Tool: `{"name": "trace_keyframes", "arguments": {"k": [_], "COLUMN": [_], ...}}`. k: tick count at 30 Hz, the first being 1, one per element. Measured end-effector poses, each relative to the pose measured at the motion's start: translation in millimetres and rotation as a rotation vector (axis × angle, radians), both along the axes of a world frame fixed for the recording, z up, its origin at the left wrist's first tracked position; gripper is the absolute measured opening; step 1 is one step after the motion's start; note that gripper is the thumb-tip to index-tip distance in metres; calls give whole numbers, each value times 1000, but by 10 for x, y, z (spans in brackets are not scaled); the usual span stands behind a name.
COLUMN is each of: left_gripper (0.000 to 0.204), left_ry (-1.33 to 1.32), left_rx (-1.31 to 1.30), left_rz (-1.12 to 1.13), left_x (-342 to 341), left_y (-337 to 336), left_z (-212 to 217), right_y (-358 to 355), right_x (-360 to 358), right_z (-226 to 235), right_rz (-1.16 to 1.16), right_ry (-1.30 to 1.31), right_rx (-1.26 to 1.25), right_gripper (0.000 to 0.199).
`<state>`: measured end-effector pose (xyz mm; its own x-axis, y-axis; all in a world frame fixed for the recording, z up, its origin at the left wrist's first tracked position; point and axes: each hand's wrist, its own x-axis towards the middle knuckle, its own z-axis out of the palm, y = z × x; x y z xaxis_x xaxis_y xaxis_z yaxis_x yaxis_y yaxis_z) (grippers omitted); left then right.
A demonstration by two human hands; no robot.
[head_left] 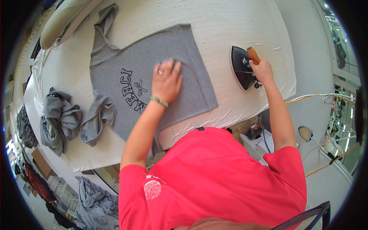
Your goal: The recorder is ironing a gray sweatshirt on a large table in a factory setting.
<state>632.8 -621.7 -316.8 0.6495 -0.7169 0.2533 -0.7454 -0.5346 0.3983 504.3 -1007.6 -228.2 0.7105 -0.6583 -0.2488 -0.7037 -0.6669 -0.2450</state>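
A grey sweatshirt [174,44] with dark lettering and a small bow printed on it lies spread over the white padded ironing table [245,30]. My left hand [167,80] rests flat on the cloth beside the print, fingers stretched out, a ring and a green bracelet on it. To the right, my right hand [262,70] is wrapped round the orange-brown handle of a black iron [241,65]. The iron stands on the table cover, apart from the sweatshirt. One sleeve [99,115] is bunched near the table's left side; the other stretches toward the far edge.
Crumpled grey garments [59,119] lie on the table's left end. A padded pressing arm [63,23] juts over the far left corner. More grey cloth [96,203] is heaped below left. At right, a yellow-and-white hose [322,96] runs toward the table, near a second iron [305,133].
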Motion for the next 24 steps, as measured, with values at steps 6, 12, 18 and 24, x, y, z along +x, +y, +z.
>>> {"name": "trace_keyframes", "arguments": {"k": [6,12,18,24], "left_gripper": [67,74,68,56], "left_ry": [-64,200,58,411], "left_rx": [130,160,165,-222], "left_rz": [168,-130,525,1622], "left_x": [-180,-1485,-1506,-1623], "left_y": [-291,-257,878,2455], "left_z": [-26,113,194,-69], "right_y": [-34,-42,-158,183], "right_x": [-10,-36,-63,30], "right_z": [31,87,-9,195], "right_rz": [41,100,95,128], "right_ry": [1,0,34,69], "right_rx": [13,70,127,273], "right_gripper": [39,40,42,40]}}
